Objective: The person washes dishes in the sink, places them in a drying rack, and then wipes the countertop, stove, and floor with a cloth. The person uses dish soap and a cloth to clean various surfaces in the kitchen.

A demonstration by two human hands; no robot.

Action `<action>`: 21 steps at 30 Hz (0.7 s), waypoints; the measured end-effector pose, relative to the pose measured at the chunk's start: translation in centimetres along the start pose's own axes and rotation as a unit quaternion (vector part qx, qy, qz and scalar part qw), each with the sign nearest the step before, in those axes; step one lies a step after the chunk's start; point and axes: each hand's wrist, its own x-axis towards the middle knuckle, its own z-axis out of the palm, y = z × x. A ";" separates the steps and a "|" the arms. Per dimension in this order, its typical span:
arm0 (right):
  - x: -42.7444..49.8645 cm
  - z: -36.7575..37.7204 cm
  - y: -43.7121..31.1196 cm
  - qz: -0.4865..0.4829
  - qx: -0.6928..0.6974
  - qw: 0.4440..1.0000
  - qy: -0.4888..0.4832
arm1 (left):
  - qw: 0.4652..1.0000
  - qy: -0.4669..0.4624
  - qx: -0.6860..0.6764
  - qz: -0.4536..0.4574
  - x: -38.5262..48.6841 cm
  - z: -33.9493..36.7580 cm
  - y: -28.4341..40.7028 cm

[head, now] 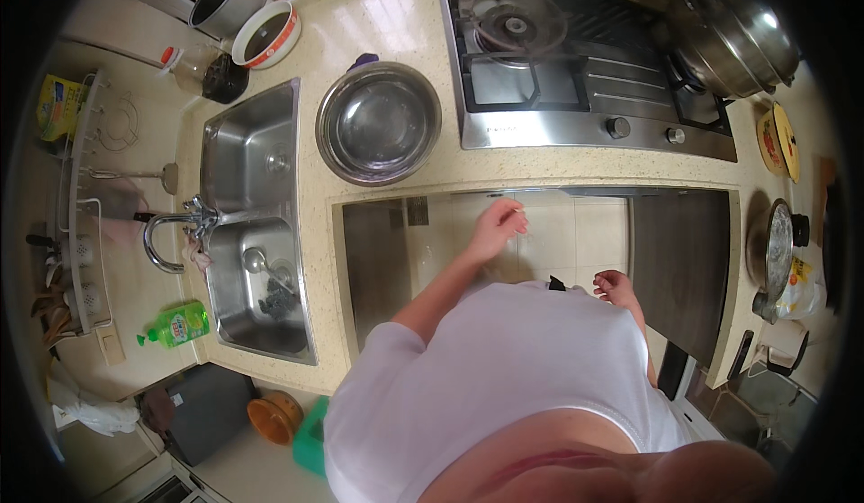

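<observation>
Held out over the tiled floor, my left hand (499, 230) has loosely curled fingers and no clear object in it. My right hand (613, 286) hangs close to my white shirt, fingers bent and apart, seemingly holding nothing. Neither hand touches the counter. A wide stainless-steel bowl (379, 124) rests on the stone counter (418, 172), between the double sink and the gas stove; it is nearest to my left hand. Behind its rim, a small purple thing shows. In the lower sink basin (233, 321) lie a ladle (255, 261) and a dark clump.
The gas stove (540, 128) carries a stacked metal steamer (739, 44) at right. A white-and-red bowl (268, 34), a grey pot (228, 0) and a jar (209, 74) stand at the back left. Green dish soap (181, 325) is beside the sink. A glass-lidded pan (776, 250) sits far right.
</observation>
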 end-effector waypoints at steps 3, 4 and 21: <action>0.7 0.6 0.9 0.041 0.048 0.997 0.034 | 0.986 0.150 -0.022 0.067 -0.7 -3.4 2.4; 0.5 0.9 0.9 0.035 0.041 0.998 0.038 | 0.972 0.211 -0.052 0.088 -1.0 -4.8 3.4; 2.5 2.2 -0.5 -0.081 -0.203 0.974 0.056 | 0.786 0.344 -0.478 0.186 -2.7 -22.7 10.4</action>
